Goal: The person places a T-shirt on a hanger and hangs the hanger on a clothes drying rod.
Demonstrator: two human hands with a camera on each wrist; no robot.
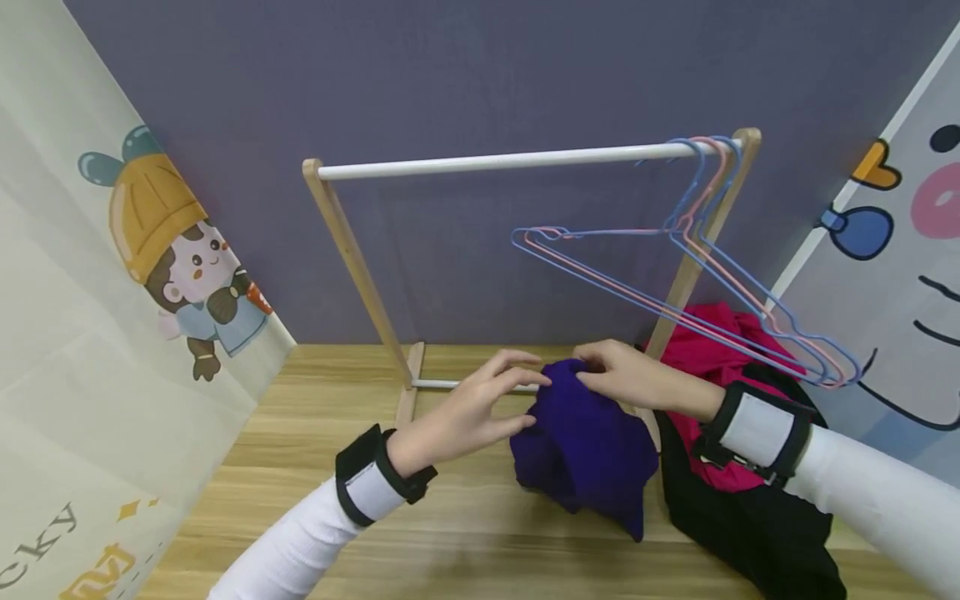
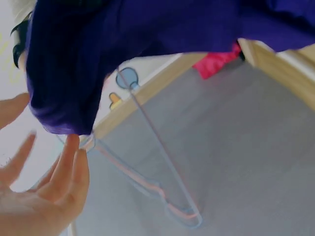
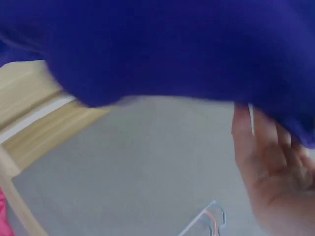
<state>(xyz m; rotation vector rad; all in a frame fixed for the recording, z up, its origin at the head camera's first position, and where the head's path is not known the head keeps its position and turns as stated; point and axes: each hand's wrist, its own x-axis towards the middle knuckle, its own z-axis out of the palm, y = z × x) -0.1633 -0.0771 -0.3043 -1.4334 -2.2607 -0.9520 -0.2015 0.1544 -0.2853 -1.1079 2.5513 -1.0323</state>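
Note:
A dark purple garment (image 1: 581, 446) hangs bunched in front of the clothes rack, its lower corner pointing down. My right hand (image 1: 618, 372) pinches it at the top right; in the right wrist view the fingers (image 3: 266, 137) go partly out of sight behind the cloth. On the other side, my left hand (image 1: 472, 408) has its fingers spread and slightly bent, fingertips right at the garment's left edge. The left wrist view shows the thumb and fingers (image 2: 69, 182) apart around a hanging fold, with no grip on it.
Beyond the hands stands a small wooden clothes rack with a white rail (image 1: 487, 162). Blue and pink hangers (image 1: 701, 225) hang at its right end, above my right forearm. Pink cloth (image 1: 705, 342) and black cloth (image 1: 738, 517) lie heaped at the right on the wooden surface (image 1: 300, 500).

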